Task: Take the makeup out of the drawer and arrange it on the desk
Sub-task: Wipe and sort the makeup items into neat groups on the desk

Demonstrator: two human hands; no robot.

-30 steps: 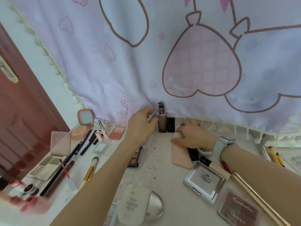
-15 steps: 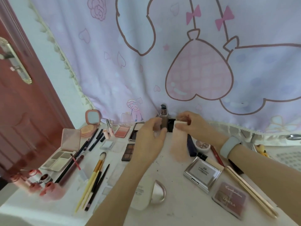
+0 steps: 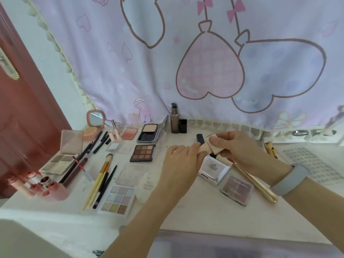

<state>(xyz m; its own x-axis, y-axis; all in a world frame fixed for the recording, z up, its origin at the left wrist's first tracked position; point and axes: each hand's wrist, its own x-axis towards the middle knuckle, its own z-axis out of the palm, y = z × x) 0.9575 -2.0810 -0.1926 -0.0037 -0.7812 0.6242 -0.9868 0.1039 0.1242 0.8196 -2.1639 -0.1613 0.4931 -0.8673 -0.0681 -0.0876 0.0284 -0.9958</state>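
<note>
The right hand (image 3: 240, 148) pinches a beige puff (image 3: 214, 147) between curled fingers above the desk (image 3: 195, 211). The left hand (image 3: 181, 164) holds the puff's other end, its fingertips curled on the lower left edge. A watch (image 3: 290, 180) sits on the right wrist. A dark tube (image 3: 200, 138) lies just behind the puff. A silver compact (image 3: 214, 169) lies directly below the hands, with a mauve palette (image 3: 237, 189) beside it toward the near edge and a gold stick (image 3: 255, 182) to the right. A tall bottle (image 3: 174, 118) stands upright at the back, touching the curtain (image 3: 186, 53), with a black box (image 3: 183, 126) just beside it. Left of the bottle, an open powder case (image 3: 150, 133) lies near a brown palette (image 3: 143, 153). A pastel palette (image 3: 118, 200) lies toward the near edge. Brushes (image 3: 103, 174) and pencils (image 3: 96, 140) lie left of centre. A round mirror compact (image 3: 95, 121) stands open at the back left, and a pink case (image 3: 63, 155) lies open near the door (image 3: 22, 118).
</note>
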